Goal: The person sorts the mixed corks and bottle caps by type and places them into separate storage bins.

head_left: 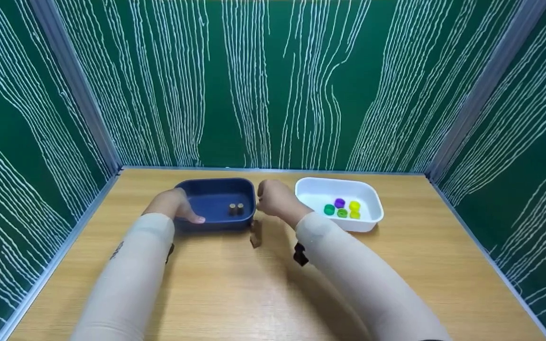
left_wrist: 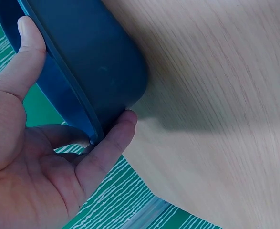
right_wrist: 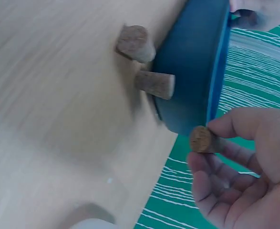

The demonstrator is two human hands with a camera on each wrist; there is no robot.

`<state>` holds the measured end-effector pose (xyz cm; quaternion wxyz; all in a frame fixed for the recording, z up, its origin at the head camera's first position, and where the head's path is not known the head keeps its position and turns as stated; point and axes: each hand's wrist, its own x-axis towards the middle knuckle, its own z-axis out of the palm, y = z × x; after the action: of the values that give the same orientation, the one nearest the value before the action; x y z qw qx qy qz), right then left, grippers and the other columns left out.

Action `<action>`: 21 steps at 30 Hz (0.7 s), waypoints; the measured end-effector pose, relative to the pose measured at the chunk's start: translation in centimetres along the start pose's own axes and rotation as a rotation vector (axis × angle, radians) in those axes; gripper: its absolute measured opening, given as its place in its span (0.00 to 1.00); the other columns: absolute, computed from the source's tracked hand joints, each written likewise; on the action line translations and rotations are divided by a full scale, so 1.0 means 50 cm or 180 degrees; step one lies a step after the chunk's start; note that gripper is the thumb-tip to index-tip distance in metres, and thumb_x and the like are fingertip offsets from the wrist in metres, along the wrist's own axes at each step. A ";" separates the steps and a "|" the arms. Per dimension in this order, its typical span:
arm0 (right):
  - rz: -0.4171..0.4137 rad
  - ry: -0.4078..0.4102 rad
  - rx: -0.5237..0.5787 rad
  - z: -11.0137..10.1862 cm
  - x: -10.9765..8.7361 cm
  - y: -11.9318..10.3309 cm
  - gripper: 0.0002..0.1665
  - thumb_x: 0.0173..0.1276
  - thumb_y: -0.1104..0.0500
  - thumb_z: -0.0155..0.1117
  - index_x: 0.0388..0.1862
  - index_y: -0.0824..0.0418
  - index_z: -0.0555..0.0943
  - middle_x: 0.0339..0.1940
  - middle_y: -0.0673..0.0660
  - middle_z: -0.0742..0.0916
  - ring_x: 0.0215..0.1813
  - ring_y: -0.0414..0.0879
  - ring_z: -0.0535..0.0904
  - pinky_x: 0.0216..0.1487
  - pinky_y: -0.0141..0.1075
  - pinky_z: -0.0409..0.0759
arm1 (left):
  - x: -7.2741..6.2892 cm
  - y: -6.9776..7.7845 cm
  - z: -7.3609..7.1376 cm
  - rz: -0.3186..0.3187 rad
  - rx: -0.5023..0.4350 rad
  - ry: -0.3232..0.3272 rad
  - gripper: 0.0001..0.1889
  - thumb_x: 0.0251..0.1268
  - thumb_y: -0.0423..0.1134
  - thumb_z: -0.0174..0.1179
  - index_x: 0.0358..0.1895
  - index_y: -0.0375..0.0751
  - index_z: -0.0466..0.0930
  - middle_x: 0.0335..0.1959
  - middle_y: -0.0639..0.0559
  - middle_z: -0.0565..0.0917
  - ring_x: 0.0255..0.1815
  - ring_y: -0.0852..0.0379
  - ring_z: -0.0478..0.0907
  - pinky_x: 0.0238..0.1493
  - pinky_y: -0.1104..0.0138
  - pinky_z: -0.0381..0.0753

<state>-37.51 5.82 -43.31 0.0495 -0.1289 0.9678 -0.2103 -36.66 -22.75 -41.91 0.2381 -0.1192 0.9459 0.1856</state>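
In the head view a dark blue tray [head_left: 213,229] stands left of centre. My left hand [head_left: 171,204] grips its left end, the thumb over the rim and the fingers [left_wrist: 108,148] against the outside wall. At the tray's right end is my right hand [head_left: 278,200]. Thumb and fingertips there pinch a cork [right_wrist: 202,140], close beside the tray's rim in the right wrist view. Two corks [head_left: 232,209] stand inside the tray. Two more corks [right_wrist: 155,85] are on the table, just outside its right end.
A white tray [head_left: 318,190] stands to the right, holding several small round pieces: purple [head_left: 339,203], yellow [head_left: 354,206] and green [head_left: 329,209]. Green panels [head_left: 216,94] with white wavy lines enclose the wooden table [head_left: 225,284] at the back and both sides.
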 end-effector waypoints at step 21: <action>-0.0728 -0.0171 -0.0367 0.043 0.036 -0.087 0.06 0.80 0.67 0.72 0.42 0.61 0.93 0.36 0.52 0.90 0.37 0.46 0.81 0.41 0.37 0.85 | -0.012 0.003 -0.006 0.0000 -0.0073 -0.0075 0.64 0.68 0.61 0.82 0.89 0.23 0.52 0.90 0.27 0.63 0.88 0.30 0.65 0.92 0.40 0.64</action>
<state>-37.92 0.67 -43.51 0.0436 -0.2467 0.9556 -0.1550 -36.32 -22.64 -41.29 0.2480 -0.1198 0.9408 0.1978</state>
